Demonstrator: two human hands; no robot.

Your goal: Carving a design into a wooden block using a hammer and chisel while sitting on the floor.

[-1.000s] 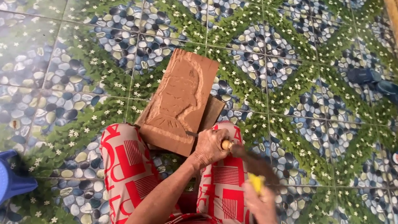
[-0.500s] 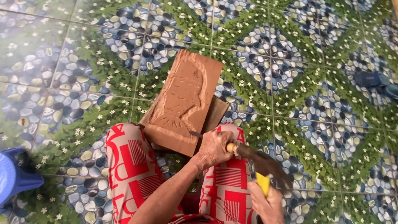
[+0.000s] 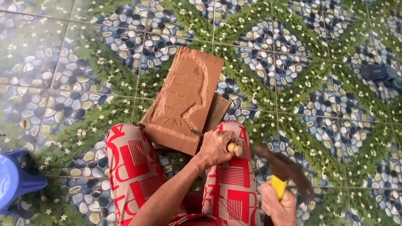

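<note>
Fingers gripping chisel, reddish-brown relief-carved wood panel

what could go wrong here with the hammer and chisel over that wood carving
The left hand grips the chisel close to its struck end, so a slightly off swing of the hammer in the right hand could hit the knuckles. The carved wooden block only leans on a smaller block and the knee, so a blow might shift it and spoil the cut.
</note>
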